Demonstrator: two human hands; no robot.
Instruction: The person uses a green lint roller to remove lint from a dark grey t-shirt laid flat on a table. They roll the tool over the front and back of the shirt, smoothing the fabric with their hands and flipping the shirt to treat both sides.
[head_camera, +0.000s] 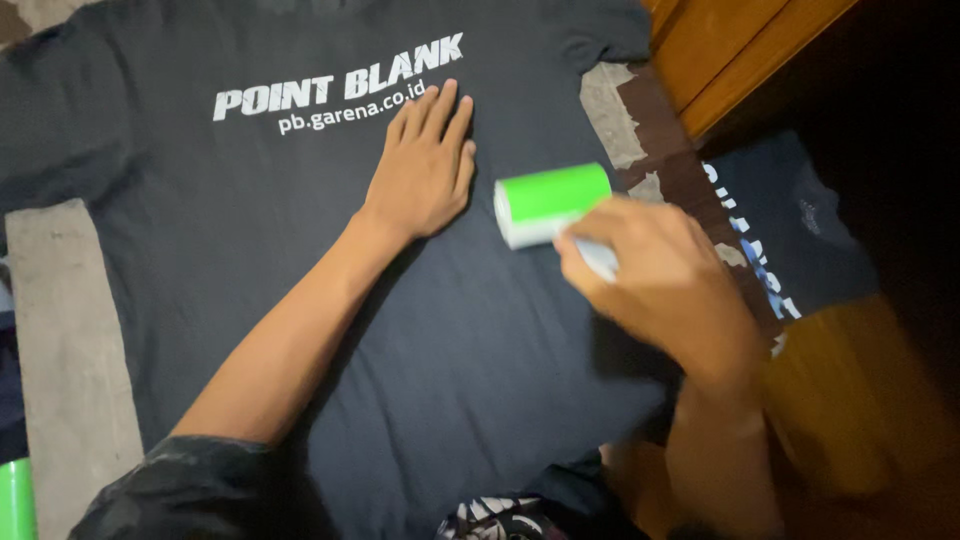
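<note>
A black T-shirt (250, 230) with white lettering on the chest lies spread flat on a pale surface. My left hand (428, 165) rests flat on the shirt just below the lettering, fingers together, palm down. My right hand (665, 285) grips the handle of a green lint roller (552, 203). The roller head lies on the shirt's right side, just right of my left hand. The handle is mostly hidden under my fingers.
A wooden furniture edge (735, 50) runs along the upper right. Another dark garment with blue and white print (780, 230) lies at the right. A green object (15, 498) shows at the bottom left corner. The pale surface (60, 330) is bare at the left.
</note>
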